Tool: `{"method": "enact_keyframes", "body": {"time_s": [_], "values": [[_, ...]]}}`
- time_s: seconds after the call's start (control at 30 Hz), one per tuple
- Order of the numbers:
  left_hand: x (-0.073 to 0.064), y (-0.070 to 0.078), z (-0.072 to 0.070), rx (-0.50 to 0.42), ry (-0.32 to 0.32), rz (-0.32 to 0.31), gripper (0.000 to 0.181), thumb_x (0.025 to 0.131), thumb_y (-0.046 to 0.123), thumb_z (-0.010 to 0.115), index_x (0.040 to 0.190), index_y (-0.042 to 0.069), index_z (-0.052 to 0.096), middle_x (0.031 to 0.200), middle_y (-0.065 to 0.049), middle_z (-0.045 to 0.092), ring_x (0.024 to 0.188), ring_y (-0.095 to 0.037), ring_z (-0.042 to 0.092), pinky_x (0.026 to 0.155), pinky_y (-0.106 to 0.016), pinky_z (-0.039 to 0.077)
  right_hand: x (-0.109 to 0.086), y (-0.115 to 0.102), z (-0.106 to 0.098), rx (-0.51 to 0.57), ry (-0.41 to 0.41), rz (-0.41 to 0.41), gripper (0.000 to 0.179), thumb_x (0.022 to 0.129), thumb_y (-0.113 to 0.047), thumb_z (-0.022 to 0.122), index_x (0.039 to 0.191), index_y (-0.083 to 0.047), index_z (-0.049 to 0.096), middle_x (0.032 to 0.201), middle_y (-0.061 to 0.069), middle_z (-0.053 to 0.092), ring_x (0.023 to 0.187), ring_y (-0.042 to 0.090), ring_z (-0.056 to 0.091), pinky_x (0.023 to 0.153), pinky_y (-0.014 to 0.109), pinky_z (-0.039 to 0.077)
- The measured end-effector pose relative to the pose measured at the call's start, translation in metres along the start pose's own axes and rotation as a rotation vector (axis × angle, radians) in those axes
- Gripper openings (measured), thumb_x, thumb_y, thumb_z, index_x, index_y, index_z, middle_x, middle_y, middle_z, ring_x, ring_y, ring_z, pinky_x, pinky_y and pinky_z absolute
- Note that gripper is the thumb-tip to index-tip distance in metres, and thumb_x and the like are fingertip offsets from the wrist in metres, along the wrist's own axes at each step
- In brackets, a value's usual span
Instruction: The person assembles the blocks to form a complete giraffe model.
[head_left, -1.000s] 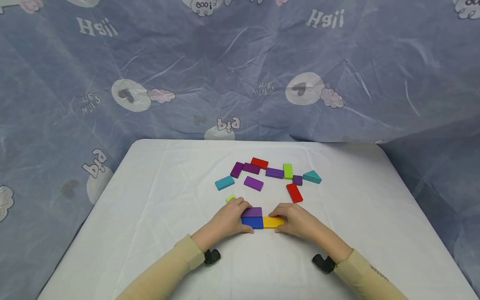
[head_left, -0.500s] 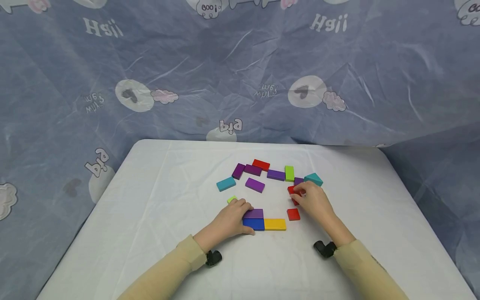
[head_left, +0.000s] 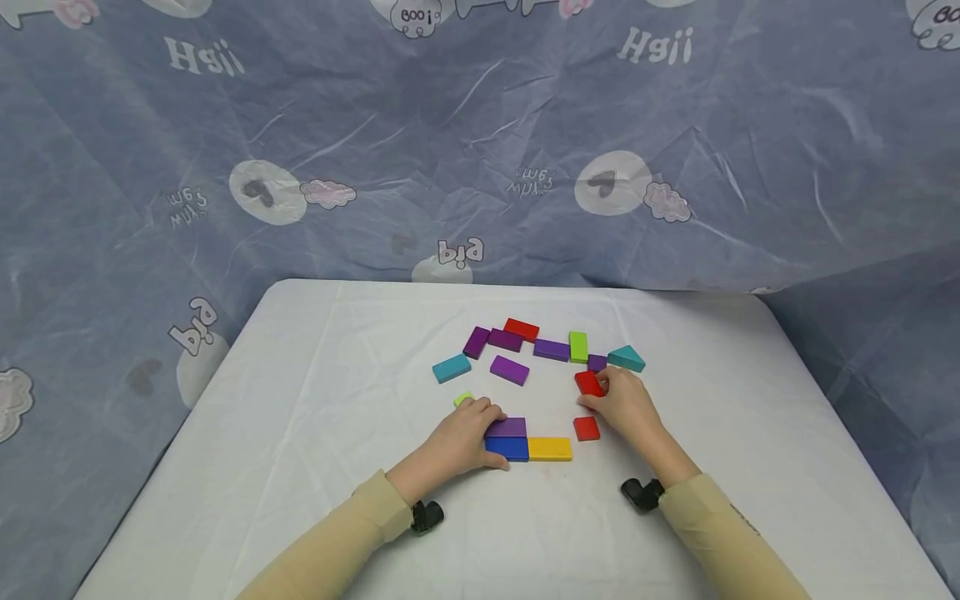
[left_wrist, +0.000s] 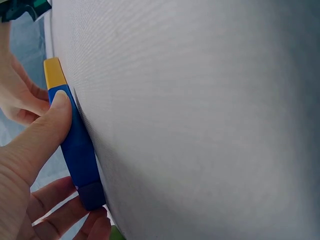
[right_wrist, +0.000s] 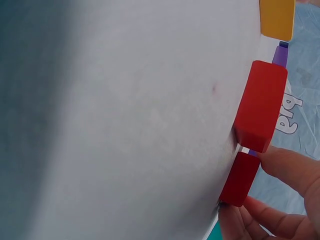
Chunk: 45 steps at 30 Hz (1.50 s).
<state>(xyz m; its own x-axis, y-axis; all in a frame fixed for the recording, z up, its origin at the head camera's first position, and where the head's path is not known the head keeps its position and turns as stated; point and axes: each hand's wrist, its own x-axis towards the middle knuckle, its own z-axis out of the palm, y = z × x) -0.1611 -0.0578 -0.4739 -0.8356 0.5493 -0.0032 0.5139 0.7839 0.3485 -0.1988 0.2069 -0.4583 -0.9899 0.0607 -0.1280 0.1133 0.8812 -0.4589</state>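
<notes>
My left hand (head_left: 457,437) holds a blue block (head_left: 507,449) and the purple block (head_left: 510,427) lying against its far side. The thumb is on the blue block's near edge, and the fingers reach over to the left end and far side. End to end with the blue block lies a yellow block (head_left: 550,449). Over to the right, my right hand (head_left: 626,407) pinches a red oblong block (head_left: 588,383) between thumb and fingers, at the table surface. A smaller red block (right_wrist: 261,105) lies just nearer than that hand, apart from the yellow one.
Farther back on the white table (head_left: 360,383) lie several loose blocks: a teal oblong (head_left: 452,368), a purple block (head_left: 509,370), a red one (head_left: 521,330), a lime one (head_left: 578,347) and a teal triangle (head_left: 626,358). A lime piece (head_left: 463,399) shows behind my left hand.
My right hand has let go of the yellow block, moved right and away from me, and taken hold of the red oblong block. The smaller red block came into sight. My left hand stays put.
</notes>
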Motion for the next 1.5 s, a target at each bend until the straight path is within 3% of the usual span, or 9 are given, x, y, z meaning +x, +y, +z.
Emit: {"method": "enact_keyframes", "body": {"time_s": [0.3,0.43,0.7,0.83,1.23,1.5], "values": [[0.001,-0.001,0.001,-0.013,-0.003,-0.009,0.066,0.072,0.048,0.086,0.122,0.012,0.064,0.11,-0.002,0.062,0.097,-0.015,0.053,0.086,-0.027,0.053,0.0,-0.003,0.001,0.003,-0.002,0.016,0.054,0.082,-0.022,0.08,0.121,0.009,0.059,0.106,0.024,0.062,0.092,0.031,0.058,0.079,0.038,0.059],[0.001,-0.001,0.002,-0.02,-0.009,-0.019,0.066,0.072,0.048,0.086,0.123,0.013,0.064,0.11,-0.001,0.062,0.098,-0.015,0.054,0.088,-0.027,0.053,-0.004,-0.01,0.001,0.024,-0.022,-0.028,0.054,0.082,-0.02,0.08,0.123,0.007,0.06,0.11,0.023,0.063,0.095,0.03,0.059,0.077,0.036,0.06],[0.002,-0.002,0.001,-0.027,-0.02,-0.03,0.067,0.071,0.048,0.086,0.123,0.013,0.064,0.11,-0.001,0.062,0.097,-0.014,0.054,0.088,-0.027,0.053,-0.019,-0.026,0.002,-0.036,-0.148,-0.33,0.039,0.081,-0.018,0.081,0.117,-0.007,0.07,0.104,0.008,0.066,0.094,0.021,0.059,0.088,0.041,0.057],[0.002,-0.002,0.0,-0.043,-0.022,-0.026,0.066,0.071,0.048,0.086,0.123,0.013,0.064,0.11,-0.001,0.062,0.097,-0.014,0.054,0.087,-0.026,0.053,-0.023,-0.027,0.005,-0.052,-0.209,-0.407,0.035,0.081,-0.016,0.081,0.114,-0.009,0.072,0.103,0.004,0.068,0.094,0.018,0.059,0.088,0.039,0.057],[0.002,-0.002,0.0,-0.071,-0.028,-0.034,0.064,0.072,0.046,0.086,0.123,0.013,0.064,0.109,-0.001,0.061,0.099,-0.014,0.053,0.089,-0.027,0.052,-0.026,-0.024,0.009,-0.028,-0.276,-0.502,0.028,0.088,-0.013,0.073,0.116,-0.01,0.073,0.106,0.002,0.07,0.099,0.019,0.063,0.091,0.038,0.056],[0.002,-0.003,0.001,-0.066,-0.023,-0.029,0.065,0.071,0.047,0.086,0.123,0.014,0.063,0.109,0.0,0.061,0.099,-0.014,0.053,0.089,-0.028,0.052,-0.038,-0.029,0.012,-0.082,-0.324,-0.476,0.057,0.077,-0.027,0.085,0.127,-0.007,0.066,0.125,0.008,0.064,0.118,0.026,0.057,0.101,0.046,0.051]]}}
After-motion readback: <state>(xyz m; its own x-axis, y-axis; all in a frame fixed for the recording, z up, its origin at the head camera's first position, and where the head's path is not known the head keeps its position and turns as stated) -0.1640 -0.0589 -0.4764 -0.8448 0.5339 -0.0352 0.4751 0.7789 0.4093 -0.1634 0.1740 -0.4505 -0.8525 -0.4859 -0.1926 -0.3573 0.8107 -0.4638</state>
